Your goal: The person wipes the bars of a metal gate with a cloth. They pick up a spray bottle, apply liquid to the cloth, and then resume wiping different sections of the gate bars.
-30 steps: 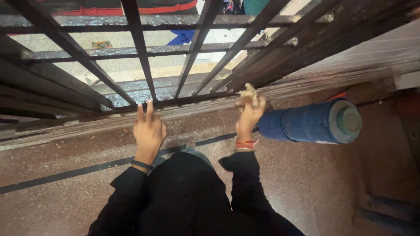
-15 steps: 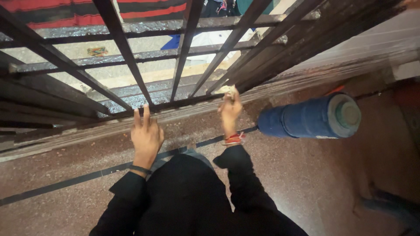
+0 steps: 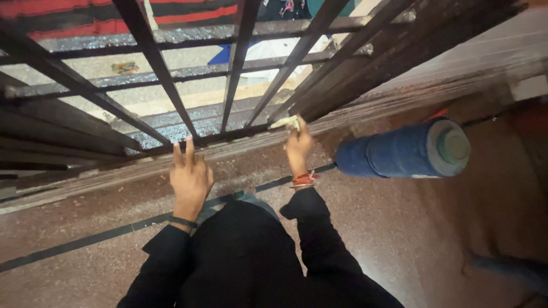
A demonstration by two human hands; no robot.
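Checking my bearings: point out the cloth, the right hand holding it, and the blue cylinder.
cloth (image 3: 285, 122), head view, its bunched middle
right hand (image 3: 298, 147), head view, back of hand
blue cylinder (image 3: 399, 151), head view, its side

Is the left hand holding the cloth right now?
No, the left hand rests flat and empty on the ledge under the metal bars, while the right hand grips the cloth.

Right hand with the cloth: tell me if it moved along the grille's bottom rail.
Yes. The right hand slid left along the bottom rail, away from the blue cylinder.
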